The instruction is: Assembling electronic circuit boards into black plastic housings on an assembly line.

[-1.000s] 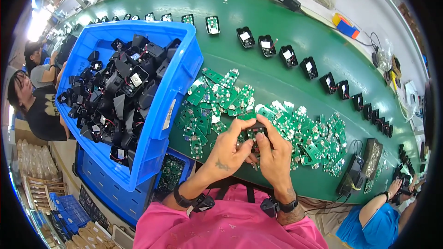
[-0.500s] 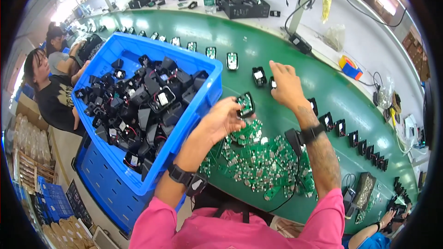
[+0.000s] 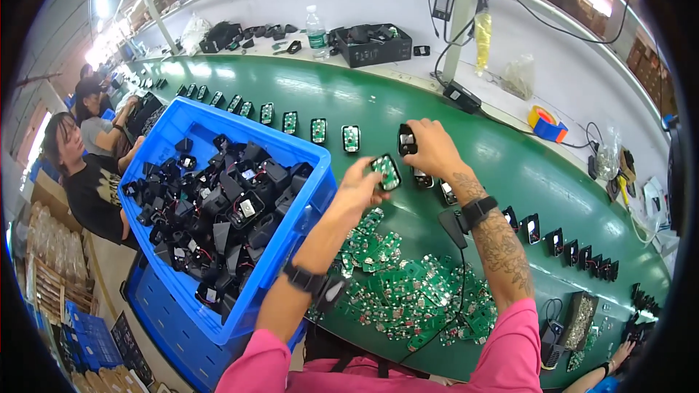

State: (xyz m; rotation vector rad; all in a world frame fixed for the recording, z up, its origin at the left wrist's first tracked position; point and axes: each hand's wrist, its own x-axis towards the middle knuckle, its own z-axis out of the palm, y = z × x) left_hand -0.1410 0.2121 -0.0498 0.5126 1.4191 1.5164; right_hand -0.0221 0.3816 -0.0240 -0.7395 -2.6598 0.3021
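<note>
— Seeing any trouble around the big green table?
— Maybe risking a bump on the blue bin, from working so near its side with the left arm. Perhaps risking a drop onto the pile of green boards, from pinching too softly. Maybe risking a snag too, from trailing a black cord over that pile.
— And using the right hand?
— Perhaps risking a knock to the next black case in the row, from reaching so low above it.
— Holding anything there?
— Gripping a black case with something white inside, sitting just left of the bent, narrow fingers, partly under the tips. Not being able to tell about lifting.
— And using the left hand?
— Pinching a black case with a green board in it, sticking out to the right past the fingertips, tilting a bit, showing its open side.
</note>
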